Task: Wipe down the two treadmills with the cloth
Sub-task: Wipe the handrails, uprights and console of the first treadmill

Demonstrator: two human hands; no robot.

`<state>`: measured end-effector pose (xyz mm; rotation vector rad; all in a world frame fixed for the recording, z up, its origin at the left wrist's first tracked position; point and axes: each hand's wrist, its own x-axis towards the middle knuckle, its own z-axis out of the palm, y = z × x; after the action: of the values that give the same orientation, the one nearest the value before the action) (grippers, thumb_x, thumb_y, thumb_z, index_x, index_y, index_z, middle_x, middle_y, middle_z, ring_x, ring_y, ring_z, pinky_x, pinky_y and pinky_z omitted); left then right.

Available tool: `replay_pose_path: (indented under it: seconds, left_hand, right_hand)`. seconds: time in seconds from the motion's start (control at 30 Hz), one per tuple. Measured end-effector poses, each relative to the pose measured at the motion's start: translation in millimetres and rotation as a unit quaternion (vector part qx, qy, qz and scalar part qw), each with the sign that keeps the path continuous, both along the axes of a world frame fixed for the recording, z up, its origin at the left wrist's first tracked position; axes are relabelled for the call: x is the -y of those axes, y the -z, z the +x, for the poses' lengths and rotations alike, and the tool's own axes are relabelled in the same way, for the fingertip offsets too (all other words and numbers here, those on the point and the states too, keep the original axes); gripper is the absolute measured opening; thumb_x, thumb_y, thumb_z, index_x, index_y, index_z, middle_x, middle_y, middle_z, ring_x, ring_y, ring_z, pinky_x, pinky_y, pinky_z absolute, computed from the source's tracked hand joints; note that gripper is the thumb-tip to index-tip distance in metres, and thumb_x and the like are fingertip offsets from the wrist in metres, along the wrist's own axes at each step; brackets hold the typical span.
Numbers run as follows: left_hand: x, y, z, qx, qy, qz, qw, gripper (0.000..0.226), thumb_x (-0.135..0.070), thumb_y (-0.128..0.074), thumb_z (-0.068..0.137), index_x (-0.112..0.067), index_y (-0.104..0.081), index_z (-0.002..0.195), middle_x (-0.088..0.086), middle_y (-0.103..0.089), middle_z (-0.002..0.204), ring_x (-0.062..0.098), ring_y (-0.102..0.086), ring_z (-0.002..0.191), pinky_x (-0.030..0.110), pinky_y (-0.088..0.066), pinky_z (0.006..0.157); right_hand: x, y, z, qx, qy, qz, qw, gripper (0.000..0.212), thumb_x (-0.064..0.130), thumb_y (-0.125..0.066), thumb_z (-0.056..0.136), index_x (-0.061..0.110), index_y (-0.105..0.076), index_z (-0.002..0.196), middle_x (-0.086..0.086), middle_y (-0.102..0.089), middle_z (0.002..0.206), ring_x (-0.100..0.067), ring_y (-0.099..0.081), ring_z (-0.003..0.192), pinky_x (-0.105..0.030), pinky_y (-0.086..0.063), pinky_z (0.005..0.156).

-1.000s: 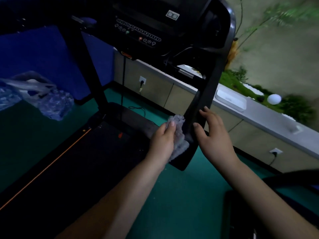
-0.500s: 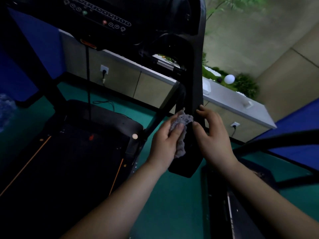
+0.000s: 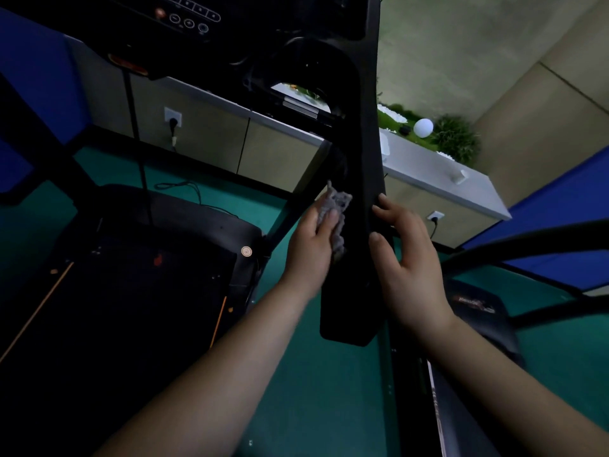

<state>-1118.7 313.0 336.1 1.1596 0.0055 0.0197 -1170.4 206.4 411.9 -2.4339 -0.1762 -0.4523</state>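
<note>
A person stands at a black treadmill, both bare arms reaching forward to its right handrail [image 3: 354,225], a broad dark bar sloping down from the console [image 3: 184,18] toward them. The left hand [image 3: 313,245] presses a crumpled grey cloth [image 3: 337,212] against the left face of the handrail; its fingers [image 3: 331,216] curl over the cloth and pinch it to the bar. The right hand [image 3: 407,255] rests on the opposite side of the handrail, fingers nearly straight and spread, holding nothing, seemingly steadying the bar.

To the left of the handrail and lower lies the treadmill's dark running deck [image 3: 125,285] with orange edge lines. To the right of the handrail, part of a second treadmill [image 3: 474,311] shows at the frame edge. Beyond the handrail runs a pale low cabinet [image 3: 438,169] with wall sockets and greenery on top.

To do this step well, I would judge the cloth should stay flat under the fingers and travel the handrail's full length in overlapping strokes, including the underside and rounded lower end, while the right hand braces against the pressure. The second treadmill appears not yet wiped.
</note>
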Motion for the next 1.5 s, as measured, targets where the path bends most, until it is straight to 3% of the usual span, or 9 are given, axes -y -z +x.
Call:
replay_pose_path:
  seconds: [0.2,0.33,0.57,0.8,0.93,1.07,1.27,1.37,1.5]
  left_hand:
    - [6,8,-47,0.007,-0.018,-0.076,0.997,0.031,-0.021,-0.048,0.094,-0.036,-0.055,0.121,-0.010,-0.061,0.125,0.002,-0.055,0.118,0.023,-0.042,0.102]
    - [5,-14,10,0.115,-0.002,0.016,0.993,0.041,-0.025,-0.047,0.090,-0.027,-0.048,0.131,-0.006,-0.048,0.140,0.004,-0.044,0.130,0.025,-0.033,0.110]
    - [10,16,16,-0.060,0.017,-0.054,0.997,0.039,-0.030,-0.045,0.098,-0.029,-0.046,0.137,0.003,-0.062,0.123,0.019,-0.058,0.114,0.031,-0.044,0.099]
    - [14,-13,82,0.087,0.021,0.042,0.995,0.049,-0.038,-0.044,0.091,-0.022,-0.045,0.137,0.003,-0.052,0.136,0.023,-0.049,0.127,0.040,-0.035,0.108]
    - [17,-3,107,-0.038,0.008,0.005,0.999,0.035,-0.031,-0.040,0.100,-0.017,-0.049,0.130,0.016,-0.061,0.109,0.022,-0.059,0.091,0.033,-0.045,0.081]
    - [16,16,55,-0.150,0.026,0.030,0.988,0.036,-0.030,-0.039,0.101,-0.016,-0.048,0.133,0.028,-0.055,0.124,0.040,-0.055,0.113,0.044,-0.042,0.094]
    - [15,-21,113,0.056,0.010,0.103,0.993,0.057,-0.042,-0.040,0.088,-0.018,-0.041,0.140,0.009,-0.053,0.135,0.034,-0.051,0.122,0.050,-0.040,0.105]
    - [14,-23,145,-0.002,0.039,0.040,0.998,0.037,-0.026,-0.036,0.102,-0.010,-0.043,0.135,-0.004,-0.056,0.097,0.005,-0.055,0.085,0.012,-0.046,0.074]
    - [8,-13,121,-0.094,0.036,0.038,0.994,0.036,-0.023,-0.030,0.104,-0.005,-0.044,0.131,-0.011,-0.042,0.079,-0.005,-0.043,0.063,0.003,-0.037,0.050]
  right_hand:
    - [2,2,2,0.009,-0.006,0.003,1.000,0.030,0.020,-0.049,0.087,0.016,-0.058,0.115,0.012,-0.049,0.131,0.014,-0.039,0.120,-0.004,-0.028,0.098]
    - [2,3,3,0.016,-0.007,-0.003,1.000,0.030,0.020,-0.050,0.086,0.015,-0.059,0.115,0.009,-0.051,0.132,0.013,-0.041,0.120,-0.003,-0.029,0.096]
    - [2,3,4,0.029,-0.014,-0.006,0.999,0.036,0.030,-0.045,0.084,0.010,-0.060,0.111,0.003,-0.053,0.132,0.004,-0.044,0.123,-0.007,-0.031,0.098]
    - [0,0,5,0.011,-0.012,-0.003,1.000,0.038,0.031,-0.045,0.084,0.013,-0.060,0.114,0.005,-0.052,0.134,-0.003,-0.045,0.127,-0.010,-0.033,0.101]
    - [0,0,4,0.010,-0.013,-0.002,1.000,0.037,0.031,-0.045,0.084,0.014,-0.060,0.114,0.006,-0.051,0.136,-0.002,-0.043,0.129,-0.012,-0.033,0.102]
    - [0,1,5,0.012,-0.019,0.002,1.000,0.038,0.028,-0.046,0.084,0.012,-0.060,0.115,0.004,-0.051,0.136,-0.001,-0.043,0.129,-0.011,-0.032,0.102]
    - [1,1,5,0.016,-0.024,0.003,1.000,0.037,0.027,-0.047,0.084,0.010,-0.061,0.113,0.002,-0.052,0.135,-0.003,-0.043,0.130,-0.012,-0.032,0.103]
    - [0,1,5,0.010,-0.023,0.003,1.000,0.037,0.028,-0.046,0.084,0.011,-0.061,0.114,0.003,-0.051,0.135,-0.003,-0.043,0.130,-0.011,-0.031,0.102]
    - [1,1,5,0.006,-0.025,-0.001,1.000,0.037,0.029,-0.046,0.084,0.013,-0.060,0.114,0.005,-0.050,0.136,-0.001,-0.042,0.130,-0.009,-0.031,0.102]
